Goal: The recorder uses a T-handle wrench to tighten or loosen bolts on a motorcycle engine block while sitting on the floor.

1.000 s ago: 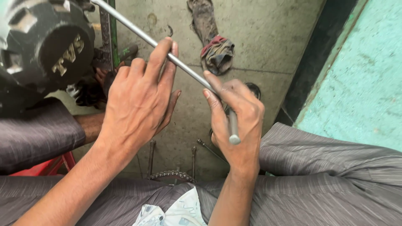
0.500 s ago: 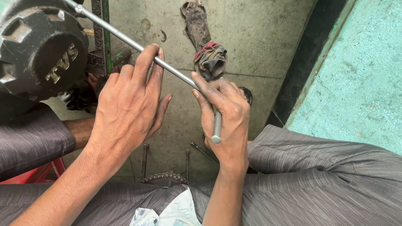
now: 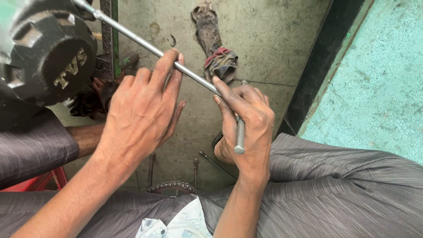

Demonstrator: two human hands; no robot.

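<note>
A long silver metal rod (image 3: 145, 44) runs from the black engine cover (image 3: 48, 57) at top left down to the middle of the view. My right hand (image 3: 246, 123) grips its near end, the thumb lying along it. My left hand (image 3: 141, 110) rests on the rod's middle, fingers draped over it. The rod's far end goes in beside the black cover, where it is hidden.
A dirty rag (image 3: 218, 48) lies on the concrete floor (image 3: 273, 39). A chain sprocket (image 3: 172, 187) and thin rods lie near my knees. Another person's arm (image 3: 88, 136) reaches in under the cover. A teal wall (image 3: 383, 75) stands at right, a red stool (image 3: 39, 180) at left.
Both hands and the rod sit slightly lower and further left in the view than a second ago; the grip on the rod is unchanged.
</note>
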